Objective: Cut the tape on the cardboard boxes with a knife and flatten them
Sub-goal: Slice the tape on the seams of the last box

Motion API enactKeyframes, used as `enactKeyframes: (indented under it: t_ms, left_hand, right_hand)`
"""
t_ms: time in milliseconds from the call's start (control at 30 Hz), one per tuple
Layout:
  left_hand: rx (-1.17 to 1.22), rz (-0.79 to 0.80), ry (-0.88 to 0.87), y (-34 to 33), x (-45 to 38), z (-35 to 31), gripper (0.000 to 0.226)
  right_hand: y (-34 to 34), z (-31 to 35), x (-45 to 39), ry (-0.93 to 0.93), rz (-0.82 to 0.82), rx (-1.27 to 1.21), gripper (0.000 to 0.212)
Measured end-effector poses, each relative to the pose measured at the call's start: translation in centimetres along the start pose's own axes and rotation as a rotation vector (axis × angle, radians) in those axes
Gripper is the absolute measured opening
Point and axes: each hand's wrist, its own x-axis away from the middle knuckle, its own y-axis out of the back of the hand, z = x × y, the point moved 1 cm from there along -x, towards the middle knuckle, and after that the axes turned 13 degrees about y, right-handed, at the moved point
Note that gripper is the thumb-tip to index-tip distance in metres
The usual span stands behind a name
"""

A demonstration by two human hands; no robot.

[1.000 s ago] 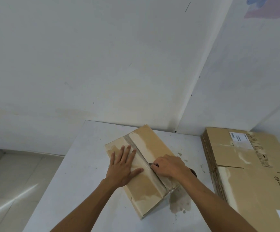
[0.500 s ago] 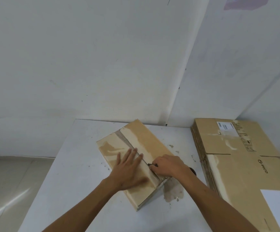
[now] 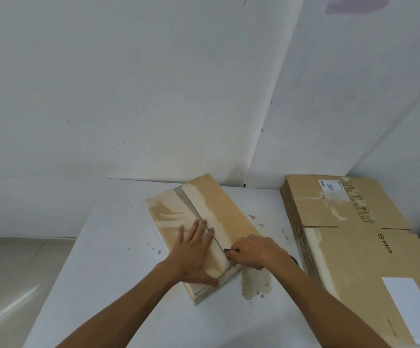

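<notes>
Looks like a bare storeroom: plain white walls (image 3: 128, 84), scuffed white table (image 3: 118, 247), stack of flattened cardboard boxes (image 3: 349, 247) at its right edge.

- The knife (image 3: 227, 250) shows only a dark tip at the cardboard box's (image 3: 219, 209) seam; the right hand (image 3: 255, 251) covers the rest.
- Right of the box, the stack of flattened boxes (image 3: 349, 247) runs off the picture's edge, its label print too small to read.

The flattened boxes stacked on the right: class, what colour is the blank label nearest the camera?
White, on the brown flattened boxes; seen in the head view, label.
</notes>
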Motion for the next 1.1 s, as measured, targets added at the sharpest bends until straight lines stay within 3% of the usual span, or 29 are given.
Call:
enactKeyframes:
  t_ms: [467,767,1100]
  left_hand:
    - [0.052,0.008,-0.015,1.9,-1.3,0.7,0.096]
    - [0.055,0.041,-0.003,2.3,-1.4,0.6,0.091]
    - [0.026,0.139,-0.002,3.3,-2.1,-0.5,0.091]
  right_hand:
    - [-0.9,-1.1,0.9,-0.087,-0.011,-0.211,0.05]
    - [-0.2,-1.3,1.5,-0.128,0.082,-0.317,0.034]
    - [-1.0,-1.8,2.5,-0.075,-0.026,-0.338,0.038]
